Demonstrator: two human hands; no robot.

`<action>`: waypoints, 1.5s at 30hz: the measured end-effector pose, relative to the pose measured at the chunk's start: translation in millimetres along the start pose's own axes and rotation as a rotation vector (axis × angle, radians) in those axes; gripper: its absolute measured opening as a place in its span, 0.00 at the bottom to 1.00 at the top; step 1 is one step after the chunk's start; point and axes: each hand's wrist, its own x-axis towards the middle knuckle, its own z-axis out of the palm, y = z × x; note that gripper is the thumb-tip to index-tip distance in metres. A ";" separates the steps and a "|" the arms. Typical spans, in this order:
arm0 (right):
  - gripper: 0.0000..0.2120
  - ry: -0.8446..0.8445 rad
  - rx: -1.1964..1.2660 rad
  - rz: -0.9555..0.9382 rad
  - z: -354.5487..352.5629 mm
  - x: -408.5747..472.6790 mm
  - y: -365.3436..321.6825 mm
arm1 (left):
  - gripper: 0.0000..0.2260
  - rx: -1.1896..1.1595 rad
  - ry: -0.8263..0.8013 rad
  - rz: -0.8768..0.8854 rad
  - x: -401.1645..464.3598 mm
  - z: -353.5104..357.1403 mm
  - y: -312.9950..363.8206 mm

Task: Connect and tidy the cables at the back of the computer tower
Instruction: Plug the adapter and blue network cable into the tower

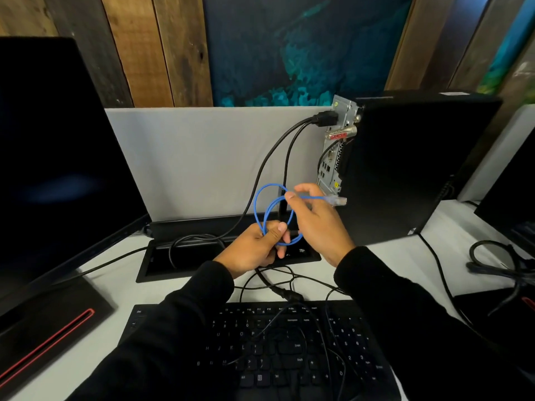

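Observation:
A black computer tower (405, 169) stands at the right with its metal back panel (333, 157) facing left. A black power plug (327, 118) and black cables (269, 163) are plugged in near its top. I hold a looped blue network cable (265, 204) in front of the panel. My left hand (257, 247) grips the loops low down. My right hand (315, 218) pinches the cable just behind its clear plug (337, 200), which points at the lower part of the panel.
A black keyboard (260, 351) lies near me with thin black cables (289, 287) trailing across it. A dark monitor (58, 157) fills the left. A black cable tray opening (225, 256) sits in the white desk (101, 328). More cables (492, 261) pile at the right.

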 end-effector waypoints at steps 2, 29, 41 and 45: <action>0.11 0.004 -0.036 0.039 0.8 -0.8 5.6 | 0.21 0.003 0.009 -0.038 -0.4 4.0 -2.0; 0.22 -0.040 0.258 0.059 -14.9 -2.4 -1.8 | 0.20 0.301 0.354 0.259 3.8 -0.9 36.1; 0.08 -0.132 0.239 -0.152 -25.0 -6.3 8.2 | 0.30 -0.516 0.300 -0.045 28.6 -17.9 68.3; 0.07 -0.077 0.297 -0.073 -14.3 -6.2 27.6 | 0.33 -0.637 0.401 -0.026 31.4 -25.5 70.2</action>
